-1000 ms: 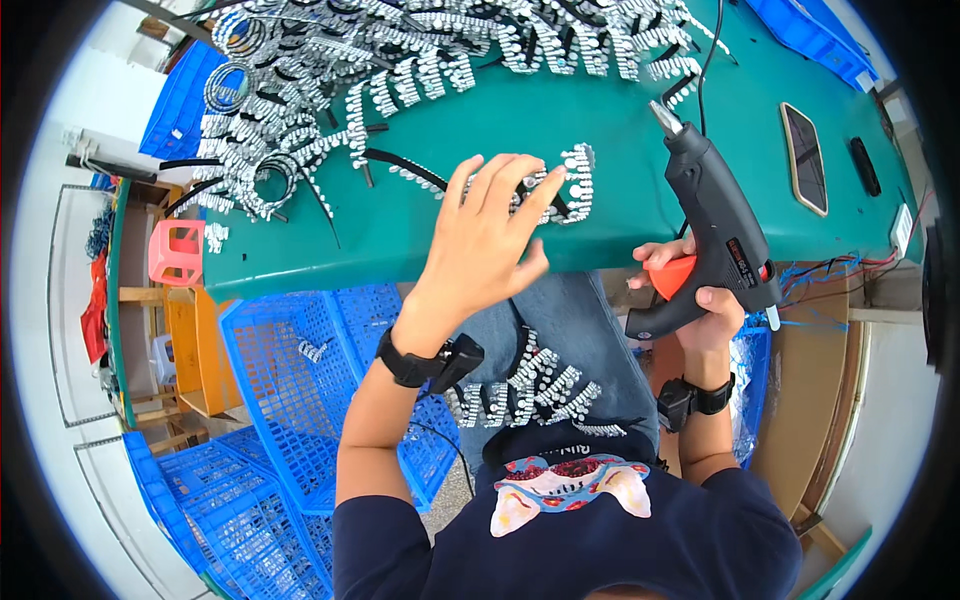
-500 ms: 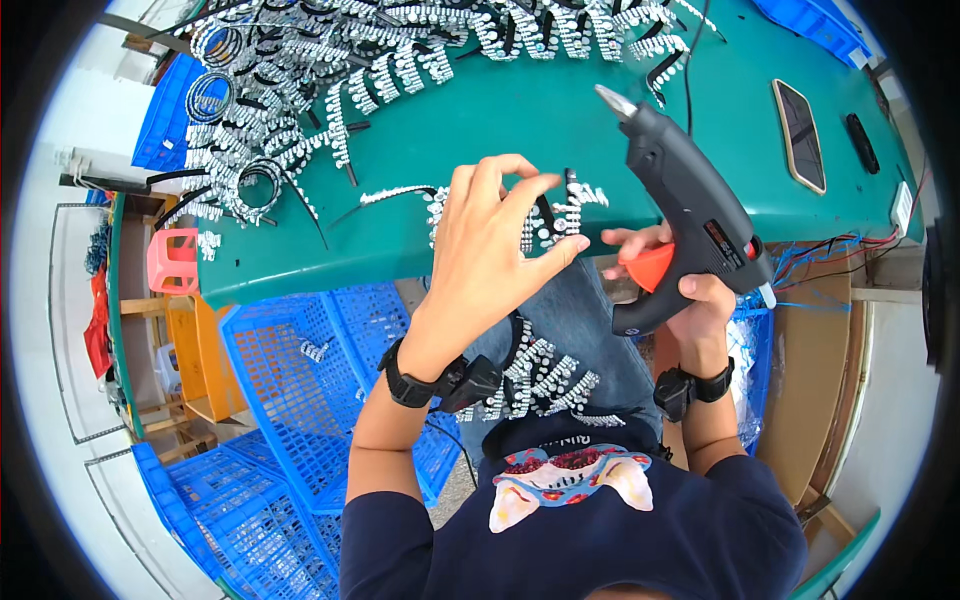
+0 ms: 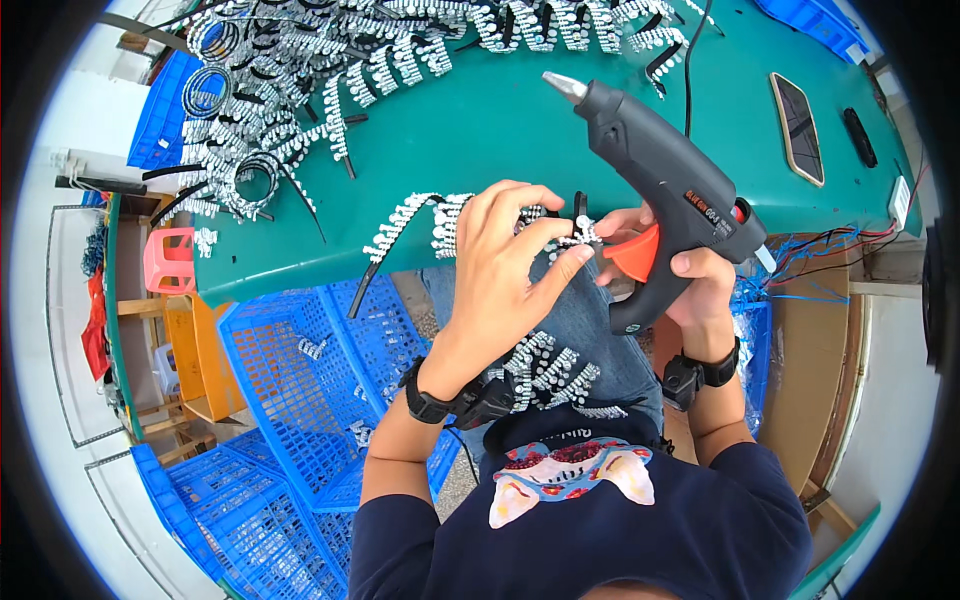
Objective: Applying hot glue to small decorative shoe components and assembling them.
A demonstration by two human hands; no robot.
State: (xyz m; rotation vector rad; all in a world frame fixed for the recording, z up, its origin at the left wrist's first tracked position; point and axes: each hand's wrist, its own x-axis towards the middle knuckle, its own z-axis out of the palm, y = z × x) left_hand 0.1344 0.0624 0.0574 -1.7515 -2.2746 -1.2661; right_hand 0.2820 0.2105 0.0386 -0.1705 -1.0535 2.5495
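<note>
My left hand (image 3: pixel 508 262) pinches a black band trimmed with silvery-white rhinestones (image 3: pixel 402 226) between thumb and fingers. The band's loose end sticks out to the left and hangs over the table edge. My right hand (image 3: pixel 697 287) is wrapped round the handle of a black glue gun (image 3: pixel 668 160) with an orange trigger. The gun's metal nozzle points up and left over the table, away from the band. Fingertips of the right hand reach past the trigger to the band's right end; whether they touch it I cannot tell. More rhinestone trim (image 3: pixel 548 372) lies on my lap.
A tangled heap of rhinestone bands (image 3: pixel 275 95) covers the far left of the green table (image 3: pixel 440 140). A phone (image 3: pixel 797 130) and a small black object (image 3: pixel 860 139) lie at the right. Blue crates (image 3: pixel 285 400) stand low at the left. A dark cable (image 3: pixel 690 75) crosses the table.
The glue gun has tipped left, its nozzle swinging left and slightly up. My left hand has shifted a little right, and the band's loose end now hangs lower. The right fingertips are closer to the band.
</note>
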